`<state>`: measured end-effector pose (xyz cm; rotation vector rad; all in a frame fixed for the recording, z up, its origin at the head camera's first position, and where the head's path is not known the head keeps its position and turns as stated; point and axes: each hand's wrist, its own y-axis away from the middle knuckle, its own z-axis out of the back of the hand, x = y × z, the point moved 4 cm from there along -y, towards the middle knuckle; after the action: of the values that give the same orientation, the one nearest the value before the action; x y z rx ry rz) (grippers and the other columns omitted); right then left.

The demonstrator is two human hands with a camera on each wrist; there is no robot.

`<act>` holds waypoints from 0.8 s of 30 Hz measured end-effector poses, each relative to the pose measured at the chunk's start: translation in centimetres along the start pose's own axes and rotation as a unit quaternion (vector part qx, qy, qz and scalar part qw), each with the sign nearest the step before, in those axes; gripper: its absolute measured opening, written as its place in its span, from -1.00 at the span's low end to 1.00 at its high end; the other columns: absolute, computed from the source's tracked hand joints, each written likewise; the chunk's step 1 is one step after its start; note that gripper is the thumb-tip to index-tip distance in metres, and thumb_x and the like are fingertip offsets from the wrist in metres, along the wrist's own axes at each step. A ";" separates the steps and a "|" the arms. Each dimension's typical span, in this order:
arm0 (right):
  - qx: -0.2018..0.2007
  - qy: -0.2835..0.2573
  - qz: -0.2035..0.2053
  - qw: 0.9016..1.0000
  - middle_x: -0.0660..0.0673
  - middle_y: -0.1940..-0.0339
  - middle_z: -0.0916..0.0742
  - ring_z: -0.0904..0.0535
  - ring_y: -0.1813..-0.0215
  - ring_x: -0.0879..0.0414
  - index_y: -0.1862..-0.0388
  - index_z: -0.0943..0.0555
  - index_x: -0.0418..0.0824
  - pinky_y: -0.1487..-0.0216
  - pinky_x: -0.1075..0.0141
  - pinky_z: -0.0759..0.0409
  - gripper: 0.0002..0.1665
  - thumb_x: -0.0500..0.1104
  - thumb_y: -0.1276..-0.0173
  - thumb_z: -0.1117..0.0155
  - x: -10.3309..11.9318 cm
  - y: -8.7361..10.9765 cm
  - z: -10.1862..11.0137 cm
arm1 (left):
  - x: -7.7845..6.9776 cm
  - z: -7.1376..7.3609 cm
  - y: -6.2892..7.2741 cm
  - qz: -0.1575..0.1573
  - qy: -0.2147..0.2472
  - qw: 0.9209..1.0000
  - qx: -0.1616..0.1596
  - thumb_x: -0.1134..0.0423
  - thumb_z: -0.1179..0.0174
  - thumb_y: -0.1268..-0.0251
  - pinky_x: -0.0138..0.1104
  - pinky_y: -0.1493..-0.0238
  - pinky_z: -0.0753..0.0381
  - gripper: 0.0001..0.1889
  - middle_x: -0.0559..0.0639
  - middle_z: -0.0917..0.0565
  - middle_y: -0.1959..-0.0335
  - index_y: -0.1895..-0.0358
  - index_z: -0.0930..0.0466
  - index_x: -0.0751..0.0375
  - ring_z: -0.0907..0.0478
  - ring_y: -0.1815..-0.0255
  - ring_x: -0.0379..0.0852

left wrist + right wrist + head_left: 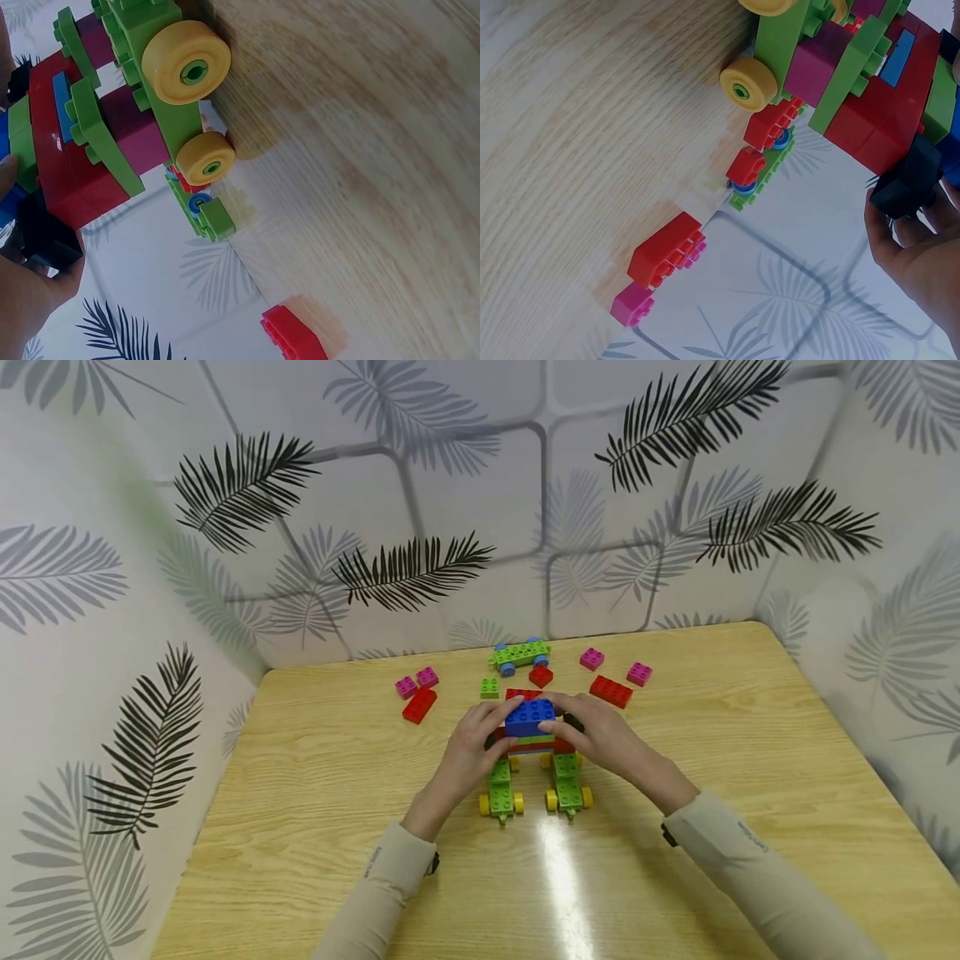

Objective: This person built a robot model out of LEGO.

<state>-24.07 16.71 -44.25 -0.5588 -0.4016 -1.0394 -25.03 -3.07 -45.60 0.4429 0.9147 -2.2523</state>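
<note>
Both hands hold the blue brick (529,717) at the top of a toy brick build, the left hand (470,750) on its left side and the right hand (600,735) on its right. The right thumb lies on the front of the brick. Below come a green layer (22,142) and a red body (67,165), with a black brick (49,236) by the left fingers and another black brick (909,180) by the right fingers. Purple bricks (821,64) and green plates join the body to two green wheeled bases (501,793) with yellow wheels, standing on the table.
Behind the build sit a green car base (520,653) with blue wheels, a small green brick (490,687) and a small red brick (541,676). Red bricks (419,704) and pink bricks (639,673) lie left and right. A patterned wall (480,510) borders the wooden table (315,827).
</note>
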 end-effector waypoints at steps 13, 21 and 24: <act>0.009 -0.002 -0.013 1.000 -0.24 -0.06 -0.65 -0.56 -0.02 -0.12 -0.39 -0.40 -0.11 -0.03 -0.05 -0.57 -0.34 0.15 -0.42 -0.13 -0.1 0.0 -0.2 | 0.2 0.0 0.0 0.018 0.006 1.000 0.008 0.35 -0.27 -0.25 -0.08 -0.17 -0.48 -0.38 0.09 -0.51 -0.12 -0.38 -0.34 0.02 -0.41 -0.17 0.03; 0.009 -0.012 -0.020 1.000 -0.22 -0.10 -0.64 -0.55 -0.06 -0.13 -0.39 -0.39 -0.07 -0.05 -0.07 -0.55 -0.34 0.20 -0.42 -0.09 -0.1 0.0 -0.3 | 0.1 0.1 -0.1 0.022 0.010 1.000 0.011 0.35 -0.27 -0.25 -0.07 -0.18 -0.47 -0.40 0.09 -0.52 -0.12 -0.37 -0.36 0.03 -0.41 -0.18 0.03; 0.008 -0.019 -0.022 1.000 -0.20 -0.13 -0.63 -0.55 -0.07 -0.13 -0.38 -0.40 -0.06 -0.07 -0.07 -0.55 -0.34 0.21 -0.42 -0.08 -0.2 0.0 -0.4 | 0.1 0.1 -0.1 0.020 0.010 1.000 0.010 0.36 -0.27 -0.25 -0.07 -0.18 -0.48 -0.40 0.09 -0.52 -0.11 -0.36 -0.36 0.04 -0.41 -0.17 0.04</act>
<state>-24.15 16.66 -44.67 -0.5583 -0.4578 -1.0669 -25.13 -3.11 -45.54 0.4909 0.8856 -2.2261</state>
